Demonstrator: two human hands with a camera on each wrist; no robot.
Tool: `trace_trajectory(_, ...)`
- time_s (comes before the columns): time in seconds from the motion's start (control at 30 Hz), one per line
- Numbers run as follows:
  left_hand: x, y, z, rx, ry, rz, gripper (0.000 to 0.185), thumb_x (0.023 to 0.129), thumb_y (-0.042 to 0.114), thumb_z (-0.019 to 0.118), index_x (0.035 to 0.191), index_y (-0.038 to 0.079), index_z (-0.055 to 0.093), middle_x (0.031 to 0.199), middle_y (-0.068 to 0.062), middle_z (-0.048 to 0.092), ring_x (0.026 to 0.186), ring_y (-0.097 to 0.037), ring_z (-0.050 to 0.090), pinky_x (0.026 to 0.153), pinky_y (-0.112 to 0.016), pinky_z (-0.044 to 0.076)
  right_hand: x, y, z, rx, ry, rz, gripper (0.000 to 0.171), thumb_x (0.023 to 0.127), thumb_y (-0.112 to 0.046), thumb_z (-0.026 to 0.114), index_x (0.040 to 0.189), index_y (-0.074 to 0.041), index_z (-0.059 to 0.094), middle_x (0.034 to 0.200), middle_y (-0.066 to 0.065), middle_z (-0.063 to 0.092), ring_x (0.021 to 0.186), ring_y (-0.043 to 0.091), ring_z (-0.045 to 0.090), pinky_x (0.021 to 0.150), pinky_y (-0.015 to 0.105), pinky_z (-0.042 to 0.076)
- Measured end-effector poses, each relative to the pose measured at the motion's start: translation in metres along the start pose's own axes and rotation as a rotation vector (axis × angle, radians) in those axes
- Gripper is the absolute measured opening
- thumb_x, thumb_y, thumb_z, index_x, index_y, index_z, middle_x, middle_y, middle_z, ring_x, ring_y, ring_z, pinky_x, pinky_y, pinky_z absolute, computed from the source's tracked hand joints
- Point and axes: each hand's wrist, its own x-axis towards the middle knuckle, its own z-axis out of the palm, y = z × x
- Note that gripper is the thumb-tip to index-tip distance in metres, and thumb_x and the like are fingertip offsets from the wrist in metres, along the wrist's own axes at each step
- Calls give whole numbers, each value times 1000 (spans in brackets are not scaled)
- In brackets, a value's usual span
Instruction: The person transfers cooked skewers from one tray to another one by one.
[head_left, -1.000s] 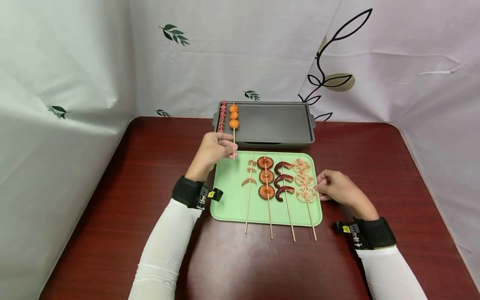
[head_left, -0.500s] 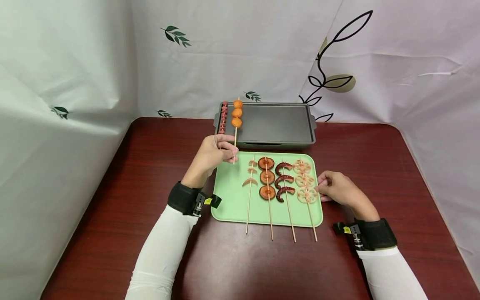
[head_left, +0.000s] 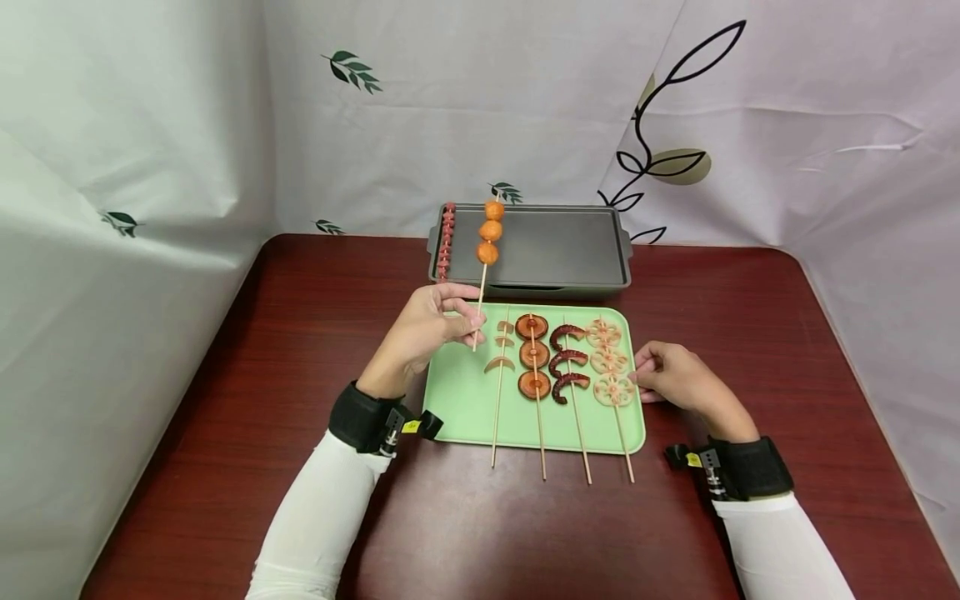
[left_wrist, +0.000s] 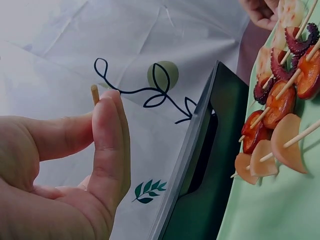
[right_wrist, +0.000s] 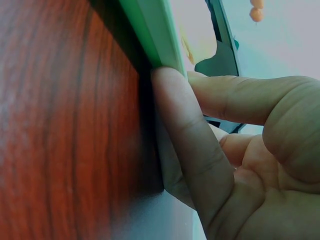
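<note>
My left hand (head_left: 433, 329) pinches the stick of a skewer of orange balls (head_left: 491, 231), which is held up with the balls overlapping the grill plate in the head view. In the left wrist view only the stick's end (left_wrist: 94, 94) shows between thumb and fingers. My right hand (head_left: 675, 375) grips the right rim of the green tray (head_left: 457, 417); the right wrist view shows thumb and finger on either side of that edge. On the tray lie a lotus root skewer (head_left: 612, 388), a tentacle skewer (head_left: 570, 358), a mushroom skewer (head_left: 533, 354) and a skewer of pale curved slices (head_left: 499, 364).
Behind the tray stands a dark grey grill plate (head_left: 558, 246) with a raised rim. A skewer of small red pieces (head_left: 446, 242) lies along its left side. The dark red table (head_left: 225, 417) is bordered by a white leaf-patterned cloth (head_left: 480, 108).
My left hand has drawn back and slightly right, lifting the orange ball skewer off the grill's left part, tilting it rightward. My right hand stays at the tray's rim.
</note>
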Motion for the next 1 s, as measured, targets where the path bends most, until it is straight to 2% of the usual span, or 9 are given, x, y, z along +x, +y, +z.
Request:
trace_trajectory(0.37, -11, -12, -2, 36, -79, -50, 45, 94, -14, 63, 137, -10, 52, 81, -8, 68, 65, -21, 73, 61, -28, 63, 0, 0, 0, -5, 2, 10, 18, 99, -2, 62, 112, 9, 57, 92, 11, 62, 76, 11, 69, 68, 28, 65)
trace_trajectory(0.7, -22, -24, -3, 32, -139, -65, 47, 94, -15, 62, 138, -17, 45, 82, -9, 67, 66, -19, 75, 61, -28, 64, -1, 1, 1, -9, 9, 10, 17, 98, -3, 64, 109, 8, 57, 90, 9, 60, 74, 10, 68, 67, 27, 64)
trace_trajectory(1.0, -35, -31, 0, 34, -135, -111, 49, 93, -15, 64, 137, -18, 43, 83, -7, 66, 69, -21, 76, 64, -36, 66, -1, -2, 0, -19, 10, 9, 18, 98, -3, 64, 111, 9, 56, 91, 10, 60, 75, 11, 67, 67, 27, 64)
